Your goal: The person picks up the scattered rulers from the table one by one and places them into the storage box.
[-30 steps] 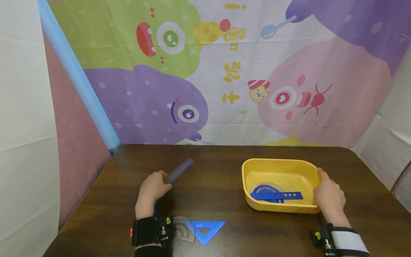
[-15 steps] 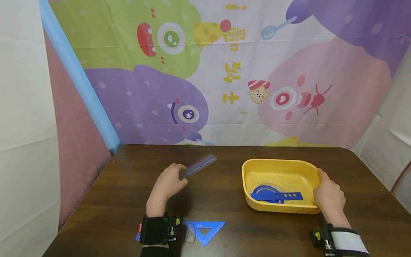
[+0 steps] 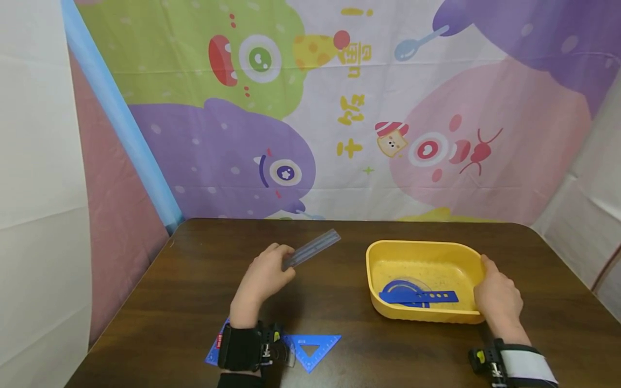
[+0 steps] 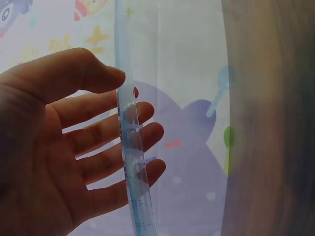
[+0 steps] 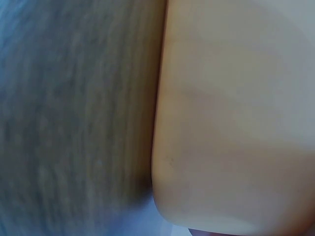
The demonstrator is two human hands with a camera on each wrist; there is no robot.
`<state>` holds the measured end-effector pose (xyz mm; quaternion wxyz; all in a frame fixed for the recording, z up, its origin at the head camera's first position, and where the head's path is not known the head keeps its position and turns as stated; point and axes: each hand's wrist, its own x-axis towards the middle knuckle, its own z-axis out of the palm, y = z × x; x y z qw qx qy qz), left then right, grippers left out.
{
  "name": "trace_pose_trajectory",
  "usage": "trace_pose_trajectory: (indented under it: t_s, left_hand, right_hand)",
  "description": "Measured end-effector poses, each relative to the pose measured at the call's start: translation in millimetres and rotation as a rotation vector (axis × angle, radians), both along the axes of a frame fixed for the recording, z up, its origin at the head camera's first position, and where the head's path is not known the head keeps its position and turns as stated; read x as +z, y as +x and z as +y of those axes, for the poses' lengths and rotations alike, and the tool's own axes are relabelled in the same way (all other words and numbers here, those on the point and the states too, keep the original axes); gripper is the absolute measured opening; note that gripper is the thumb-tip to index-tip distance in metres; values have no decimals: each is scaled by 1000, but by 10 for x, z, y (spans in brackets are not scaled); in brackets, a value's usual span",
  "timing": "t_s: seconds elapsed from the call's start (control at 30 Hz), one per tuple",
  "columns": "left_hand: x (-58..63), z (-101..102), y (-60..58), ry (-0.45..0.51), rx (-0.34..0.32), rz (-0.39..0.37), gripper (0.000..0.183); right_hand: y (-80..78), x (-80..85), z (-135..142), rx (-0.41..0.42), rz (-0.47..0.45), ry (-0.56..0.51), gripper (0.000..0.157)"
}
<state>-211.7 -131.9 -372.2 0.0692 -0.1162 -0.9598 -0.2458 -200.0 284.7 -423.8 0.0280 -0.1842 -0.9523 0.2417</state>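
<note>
My left hand (image 3: 263,276) holds a clear plastic ruler (image 3: 314,248) above the table, its free end pointing up and right. In the left wrist view the thumb presses the ruler (image 4: 133,152) against the fingers, which extend behind it. At the right, my right hand (image 3: 498,295) grips the right rim of a yellow plastic basin (image 3: 427,313). Inside lie a blue strip with round holes (image 3: 445,296), a blue protractor (image 3: 399,286) and a clear round-edged piece. The right wrist view is filled mostly by the basin's wall (image 5: 231,123).
A blue set square (image 3: 326,350) lies on the wooden table (image 3: 378,355) near the front. Beside it, a clear protractor (image 3: 291,360) is mostly hidden by my left wrist. Another blue piece (image 3: 212,355) shows left of that wrist. A cartoon curtain (image 3: 339,199) hangs behind.
My left hand has moved right with the clear ruler, whose free end has swung toward the basin. The right hand and basin stay in place.
</note>
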Motion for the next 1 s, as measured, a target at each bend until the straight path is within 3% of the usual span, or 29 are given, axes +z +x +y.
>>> trace_pose_trajectory:
  t_s: [0.33, 0.6, 0.83, 1.0]
  left_hand:
    - [-14, 115, -6, 15, -87, -31, 37]
    - [-1, 198, -13, 5, -142, 4, 36]
    - [11, 310, 10, -5, -200, -21, 33]
    - [17, 389, 15, -37, -240, 15, 32]
  right_hand:
    - [2, 0, -3, 6, -6, 15, 63]
    - [-6, 1, 8, 8, -10, 17, 62]
    - [-4, 13, 1, 7, -11, 11, 63]
    - [7, 13, -11, -1, -5, 12, 63]
